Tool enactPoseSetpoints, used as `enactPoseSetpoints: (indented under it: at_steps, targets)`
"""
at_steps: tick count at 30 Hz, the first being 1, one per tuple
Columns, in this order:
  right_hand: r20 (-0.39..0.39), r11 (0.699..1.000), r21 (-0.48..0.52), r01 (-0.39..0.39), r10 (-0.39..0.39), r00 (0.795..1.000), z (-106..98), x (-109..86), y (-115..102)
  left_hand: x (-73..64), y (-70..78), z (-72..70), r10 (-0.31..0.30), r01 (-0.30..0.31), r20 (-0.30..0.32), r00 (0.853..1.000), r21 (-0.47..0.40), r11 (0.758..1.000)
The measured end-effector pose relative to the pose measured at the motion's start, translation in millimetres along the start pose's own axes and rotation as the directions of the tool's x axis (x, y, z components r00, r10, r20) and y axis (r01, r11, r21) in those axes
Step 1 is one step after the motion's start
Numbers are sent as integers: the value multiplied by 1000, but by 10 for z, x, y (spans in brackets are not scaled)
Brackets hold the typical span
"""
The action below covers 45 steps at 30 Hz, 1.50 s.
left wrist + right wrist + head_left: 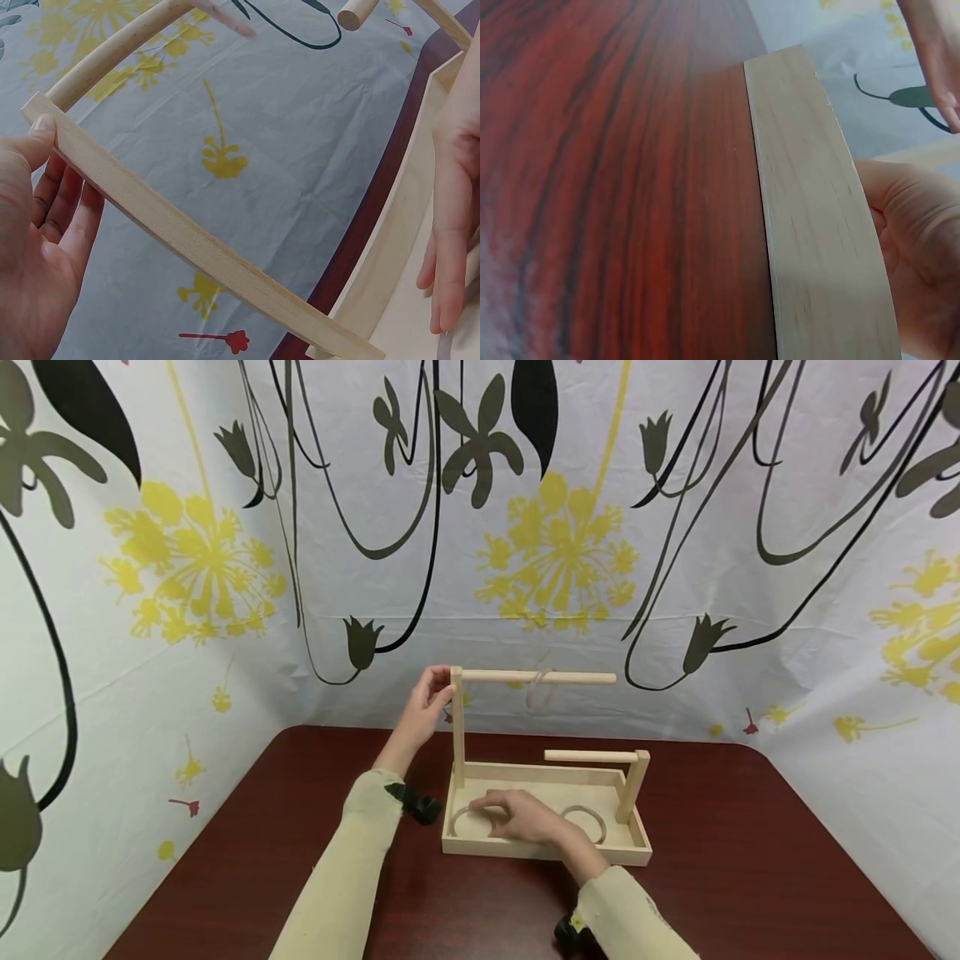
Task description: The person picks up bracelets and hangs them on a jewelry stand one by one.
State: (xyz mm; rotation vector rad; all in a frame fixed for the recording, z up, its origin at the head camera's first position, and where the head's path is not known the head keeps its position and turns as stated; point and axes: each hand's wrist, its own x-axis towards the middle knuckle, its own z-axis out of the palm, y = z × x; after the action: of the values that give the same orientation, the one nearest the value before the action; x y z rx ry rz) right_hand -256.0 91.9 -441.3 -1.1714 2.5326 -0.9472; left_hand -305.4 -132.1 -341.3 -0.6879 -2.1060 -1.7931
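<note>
Table [750, 860] dk red woodgrain | backdrop [450, 585] wht, floral | hands [423, 710] [521, 817] at rack [510, 847]

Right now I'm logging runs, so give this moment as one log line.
Left hand: holds tall post | Right hand: in tray, at left ring, grip unclear | Upper bar: hanging ring

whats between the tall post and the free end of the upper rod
A pale, slightly blurred ring hangs on the upper rod between the tall post and the rod's free end; the head view shows it.
</note>
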Motion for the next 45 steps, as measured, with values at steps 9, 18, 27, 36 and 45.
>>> enactPoseSetpoints:
  at_steps: [9,18,27,36,45]
  targets:
    - [-56,989,-145,-11,3,998,49,22,28,2,-22,14,-3,3,-9,1000,-11,1000]
    - [-122,990,-144,-1,-16,992,127,38,45,-21,2,7,-18,18,1,1000,17,1000]
    - [-106,982,-191,-3,-17,994,122,82,41,-5,16,7,2,-2,-2,1000,27,1000]
    - [-82,982,-187,-12,-4,997,112,114,26,10,7,17,2,-2,-10,1000,-7,1000]
    - [-176,999,-10,-39,37,984,131,100,79,2,3,11,4,-4,-12,1000,14,1000]
